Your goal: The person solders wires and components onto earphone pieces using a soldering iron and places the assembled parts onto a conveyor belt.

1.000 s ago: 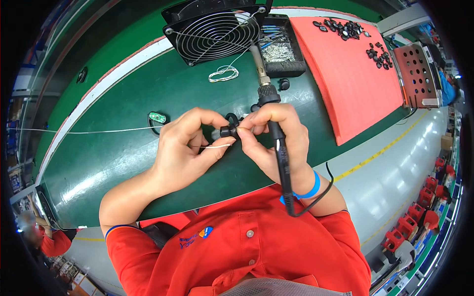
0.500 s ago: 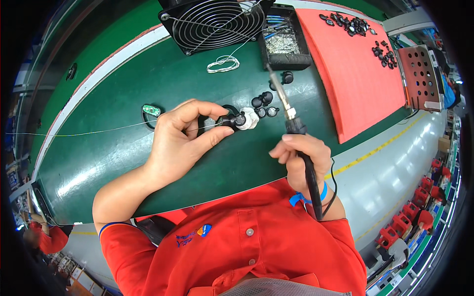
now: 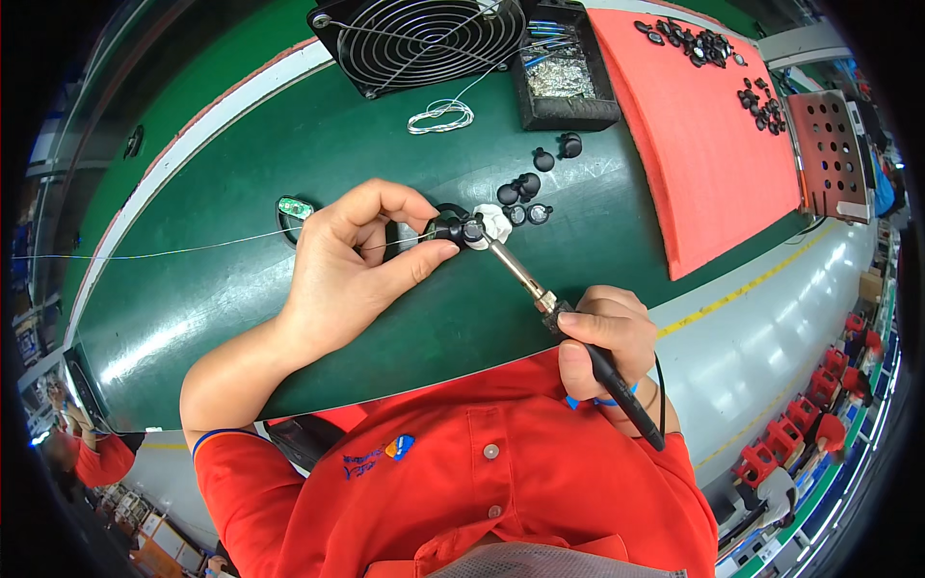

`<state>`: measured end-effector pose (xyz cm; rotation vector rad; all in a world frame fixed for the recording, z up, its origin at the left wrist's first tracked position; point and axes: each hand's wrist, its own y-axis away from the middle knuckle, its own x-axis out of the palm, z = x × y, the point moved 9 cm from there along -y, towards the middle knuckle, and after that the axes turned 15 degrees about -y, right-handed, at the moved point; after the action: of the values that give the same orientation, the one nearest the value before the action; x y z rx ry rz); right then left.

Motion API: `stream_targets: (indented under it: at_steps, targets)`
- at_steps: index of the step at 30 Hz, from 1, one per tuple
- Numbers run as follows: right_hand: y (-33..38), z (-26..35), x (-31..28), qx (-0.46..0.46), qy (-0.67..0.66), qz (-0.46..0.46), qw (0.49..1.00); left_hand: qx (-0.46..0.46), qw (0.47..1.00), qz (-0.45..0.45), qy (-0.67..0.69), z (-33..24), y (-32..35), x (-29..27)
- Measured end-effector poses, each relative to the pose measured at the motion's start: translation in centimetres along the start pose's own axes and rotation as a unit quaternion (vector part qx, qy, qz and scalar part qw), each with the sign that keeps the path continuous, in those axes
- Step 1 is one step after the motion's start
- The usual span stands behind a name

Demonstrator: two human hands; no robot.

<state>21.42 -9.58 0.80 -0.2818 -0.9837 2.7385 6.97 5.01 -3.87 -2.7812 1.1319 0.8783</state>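
Note:
My left hand pinches a small round black part between thumb and forefinger. A thin wire stretches in from the left and passes through this hand to the part. White putty-like material sits against the part's right side. My right hand grips a soldering iron, its tip reaching the part beside the white material; exact contact is too small to tell. Several loose black parts lie just to the right.
Behind stands a black fan, with a coiled white cord before it. A black tray holds tools and silvery scraps. The pink foam mat carries more black parts. A small green circuit board lies left of my left hand.
My right hand has swung the soldering iron down and left, bringing its tip from near the tray to the black part. My left hand keeps its pinch.

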Motion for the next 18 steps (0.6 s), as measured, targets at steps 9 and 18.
stream_targets:
  at_steps: [9,18]
  targets:
    - [-0.30,-0.23,-0.01,0.002,0.001,0.000,1.000,0.017,1.000,-0.014,0.001,-0.18,-0.18,0.13]
    - [-0.61,-0.29,-0.01,0.008,0.005,0.020,1.000,0.002,1.000,-0.004,-0.011,-0.55,-0.30,0.10]
